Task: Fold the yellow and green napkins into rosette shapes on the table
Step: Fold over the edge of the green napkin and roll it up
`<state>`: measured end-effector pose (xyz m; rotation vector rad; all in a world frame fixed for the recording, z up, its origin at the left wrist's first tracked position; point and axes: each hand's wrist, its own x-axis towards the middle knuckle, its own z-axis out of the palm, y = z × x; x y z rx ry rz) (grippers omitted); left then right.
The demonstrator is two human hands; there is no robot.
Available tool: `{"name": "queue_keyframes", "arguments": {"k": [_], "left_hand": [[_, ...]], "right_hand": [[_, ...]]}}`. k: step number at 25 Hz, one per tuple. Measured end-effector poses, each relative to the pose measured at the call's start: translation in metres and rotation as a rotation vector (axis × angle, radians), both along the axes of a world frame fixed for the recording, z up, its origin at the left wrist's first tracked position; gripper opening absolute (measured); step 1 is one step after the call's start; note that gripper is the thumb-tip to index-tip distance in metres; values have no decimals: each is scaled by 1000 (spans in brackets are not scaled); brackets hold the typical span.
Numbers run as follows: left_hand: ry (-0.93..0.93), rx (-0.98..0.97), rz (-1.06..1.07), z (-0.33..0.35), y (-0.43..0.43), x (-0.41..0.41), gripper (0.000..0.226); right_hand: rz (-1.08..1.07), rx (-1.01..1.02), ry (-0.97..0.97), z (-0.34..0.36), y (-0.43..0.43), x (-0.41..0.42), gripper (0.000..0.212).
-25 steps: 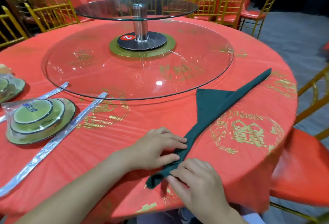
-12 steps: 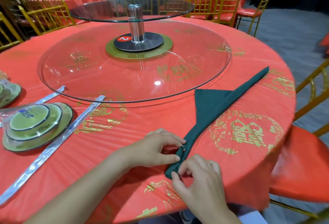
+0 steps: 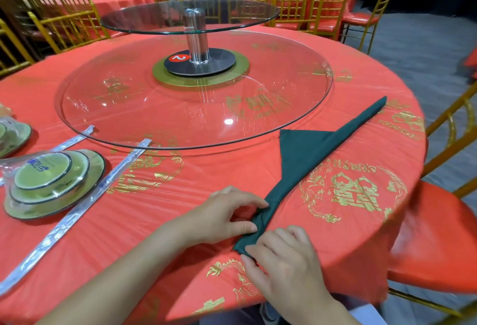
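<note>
Green cloth is the matter of this step: the green napkin [image 3: 304, 154] lies on the red tabletop [image 3: 180, 208] as 1 long narrow band with a triangular flap at its middle. It runs slantwise from the far right edge down to the person's hands, and its flap touches the rim of the glass turntable [image 3: 129, 108]. The yellow napkin is not in view.

The left hand [image 3: 224, 213] pinches the band between thumb and fingers, just beside the near end. The right hand [image 3: 286, 262] has its fingers curled on the very tip of the band. It seems that the rolling of the rosette is only beginning, so most of the task is probably not yet done.

To do this step well, the first turn should likely be small and tight, because it makes the heart of the flower. The left hand should probably press the band flat and feed it evenly, while the right hand turns the tip. The lower edge should stay level, otherwise the roll may become a cone. The cloth looks soft, so a loose grip could let it open. The wrapped bowls [image 3: 51, 182] stand well apart at the left.
</note>
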<state>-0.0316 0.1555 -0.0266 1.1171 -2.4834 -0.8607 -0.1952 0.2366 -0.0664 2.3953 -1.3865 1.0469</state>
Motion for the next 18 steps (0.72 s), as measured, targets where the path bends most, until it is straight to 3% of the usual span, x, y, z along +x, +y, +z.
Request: {"name": "queue_keyframes", "arguments": {"k": [5,9,13,18], "left_hand": [[-17,-49,-48,-3,4,1,2],[29,154,-30,3,-2,5,29],[3,148,-12,2,-4,4,17],[94,116,15,-2,-1,2,30]], "right_hand": [[-109,226,-202,6,-1,2,23],[-196,334,-185,14,-9,-1,28],[-192,381,-209,16,-14,-2,19],[-98,207,-65,13,-13,-10,23]]}}
